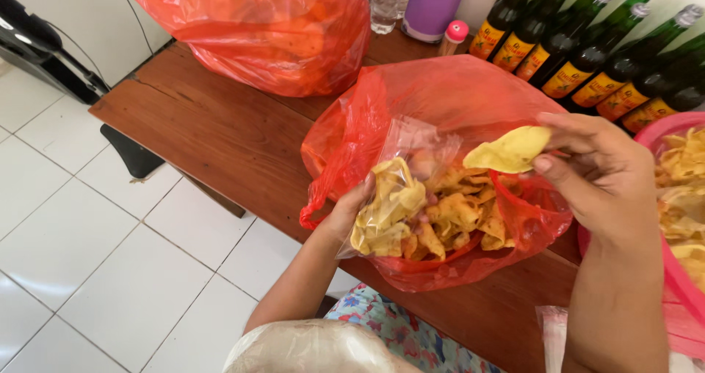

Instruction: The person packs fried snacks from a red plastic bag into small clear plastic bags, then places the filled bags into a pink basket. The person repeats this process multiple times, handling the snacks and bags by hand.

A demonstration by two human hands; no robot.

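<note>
My left hand (351, 205) grips a small clear plastic bag (400, 186) partly filled with yellow crackers, holding it over an open red plastic bag (440, 94) of the same crackers (470, 215) on the wooden table (220, 134). My right hand (598, 171) pinches one yellow cracker (508, 150) between thumb and fingers, just above and to the right of the clear bag's mouth.
A second, fuller red bag (264, 28) sits at the table's back. A row of dark green bottles (587, 50) lines the back right. A pink basin (679, 219) with more crackers is at right. A purple container (433, 6) stands behind. White tile floor lies left.
</note>
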